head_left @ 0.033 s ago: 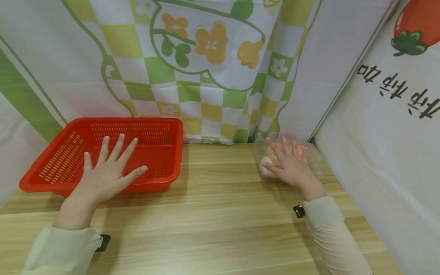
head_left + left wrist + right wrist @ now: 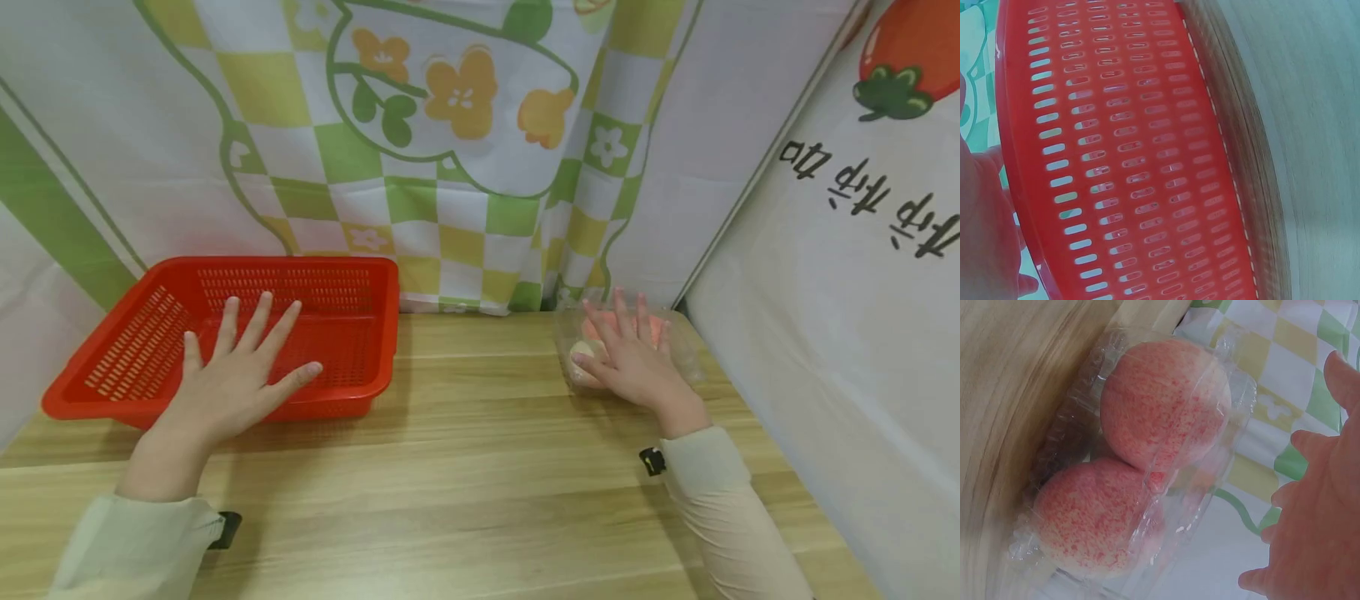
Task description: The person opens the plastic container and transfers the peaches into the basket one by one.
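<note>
My left hand [image 2: 225, 387] is spread over the near side of a red plastic basket [image 2: 388, 325], holding nothing. In the left wrist view, the basket's slotted wall [image 2: 1116, 156] fills the middle, with part of the hand beyond its rim. At the right, a clear plastic box [image 2: 567, 329] contains round pink-and-cream peaches, partly hidden under my right hand [image 2: 637, 367]. That hand's fingers are straight and fanned out, gripping nothing. Two peaches, one upper [image 2: 1166, 403] and one lower [image 2: 1094, 515], show through the plastic in the right wrist view, with the hand apart from the box.
Basket and box stand near the back of a wood-grain table [image 2: 465, 467]. Behind them hangs a checked, flower-printed curtain [image 2: 352, 175]. A white cloth [image 2: 847, 333] with a printed strawberry and writing borders the right side.
</note>
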`<state>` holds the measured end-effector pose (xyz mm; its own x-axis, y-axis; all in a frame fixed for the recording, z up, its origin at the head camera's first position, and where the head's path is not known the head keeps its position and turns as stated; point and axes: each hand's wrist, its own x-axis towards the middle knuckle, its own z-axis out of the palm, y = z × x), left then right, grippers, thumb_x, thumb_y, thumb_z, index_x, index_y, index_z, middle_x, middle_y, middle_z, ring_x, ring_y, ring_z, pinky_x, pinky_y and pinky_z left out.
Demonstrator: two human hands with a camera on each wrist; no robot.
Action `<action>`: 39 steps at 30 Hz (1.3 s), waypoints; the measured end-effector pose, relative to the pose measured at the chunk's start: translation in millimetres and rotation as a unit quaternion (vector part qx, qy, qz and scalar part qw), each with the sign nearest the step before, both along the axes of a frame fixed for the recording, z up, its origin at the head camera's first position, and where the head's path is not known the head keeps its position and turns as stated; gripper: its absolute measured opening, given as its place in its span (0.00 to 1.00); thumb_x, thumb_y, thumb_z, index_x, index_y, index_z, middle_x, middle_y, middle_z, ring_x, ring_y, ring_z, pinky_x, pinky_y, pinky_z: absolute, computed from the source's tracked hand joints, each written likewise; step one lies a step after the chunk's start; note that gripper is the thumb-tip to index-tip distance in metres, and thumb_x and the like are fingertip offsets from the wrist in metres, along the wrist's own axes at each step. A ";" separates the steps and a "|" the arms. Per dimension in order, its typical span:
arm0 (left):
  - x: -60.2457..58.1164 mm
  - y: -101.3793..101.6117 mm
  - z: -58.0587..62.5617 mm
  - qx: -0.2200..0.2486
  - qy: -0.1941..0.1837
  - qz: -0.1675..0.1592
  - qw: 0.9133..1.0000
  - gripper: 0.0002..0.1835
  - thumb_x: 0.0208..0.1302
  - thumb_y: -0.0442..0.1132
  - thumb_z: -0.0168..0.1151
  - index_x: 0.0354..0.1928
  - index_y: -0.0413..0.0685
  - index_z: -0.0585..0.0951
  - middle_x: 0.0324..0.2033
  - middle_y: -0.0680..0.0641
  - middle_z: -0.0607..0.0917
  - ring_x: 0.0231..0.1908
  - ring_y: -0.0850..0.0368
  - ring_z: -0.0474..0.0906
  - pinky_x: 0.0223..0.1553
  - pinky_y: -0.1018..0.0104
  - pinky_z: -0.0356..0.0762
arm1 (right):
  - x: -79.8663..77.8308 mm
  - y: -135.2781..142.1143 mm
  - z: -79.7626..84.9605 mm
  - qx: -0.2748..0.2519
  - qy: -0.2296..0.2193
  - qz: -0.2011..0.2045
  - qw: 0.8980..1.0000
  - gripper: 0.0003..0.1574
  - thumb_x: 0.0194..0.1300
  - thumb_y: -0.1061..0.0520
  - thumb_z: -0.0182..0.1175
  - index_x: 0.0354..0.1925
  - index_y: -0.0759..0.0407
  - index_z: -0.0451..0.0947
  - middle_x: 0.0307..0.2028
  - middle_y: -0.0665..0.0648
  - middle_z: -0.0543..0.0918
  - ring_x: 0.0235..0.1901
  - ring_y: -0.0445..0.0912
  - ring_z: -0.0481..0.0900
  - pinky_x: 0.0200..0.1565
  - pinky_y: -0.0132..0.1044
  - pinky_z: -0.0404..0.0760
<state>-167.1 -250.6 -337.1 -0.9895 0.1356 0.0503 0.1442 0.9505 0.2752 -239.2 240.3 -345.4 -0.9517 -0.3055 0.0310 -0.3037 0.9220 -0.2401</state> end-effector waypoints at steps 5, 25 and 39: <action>-0.4 2.8 0.1 -0.001 0.007 -0.003 1.000 0.50 0.67 0.73 0.43 0.78 0.66 0.30 0.76 0.53 0.20 0.73 0.40 0.09 0.60 0.20 0.13 | -3.2 -1.7 -2.7 0.010 0.007 0.003 1.000 0.51 0.71 0.28 0.45 0.80 0.37 0.34 0.75 0.56 0.16 0.73 0.59 0.11 0.64 0.79 0.26; -10.1 41.9 9.8 -0.013 0.076 -0.057 0.995 0.49 0.65 0.74 0.45 0.79 0.70 0.35 0.79 0.56 0.29 0.77 0.47 0.16 0.68 0.24 0.22 | -2.4 25.9 2.7 -0.020 0.026 -0.025 0.999 0.53 0.72 0.27 0.43 0.80 0.44 0.33 0.78 0.61 0.21 0.75 0.68 0.18 0.64 0.80 0.31; -23.9 101.5 15.3 0.024 0.075 -0.117 0.990 0.48 0.65 0.76 0.42 0.77 0.74 0.33 0.78 0.61 0.29 0.79 0.50 0.23 0.72 0.28 0.36 | -4.4 55.0 3.3 -0.074 0.008 -0.056 0.996 0.54 0.72 0.29 0.46 0.80 0.43 0.30 0.76 0.60 0.19 0.74 0.66 0.14 0.62 0.82 0.28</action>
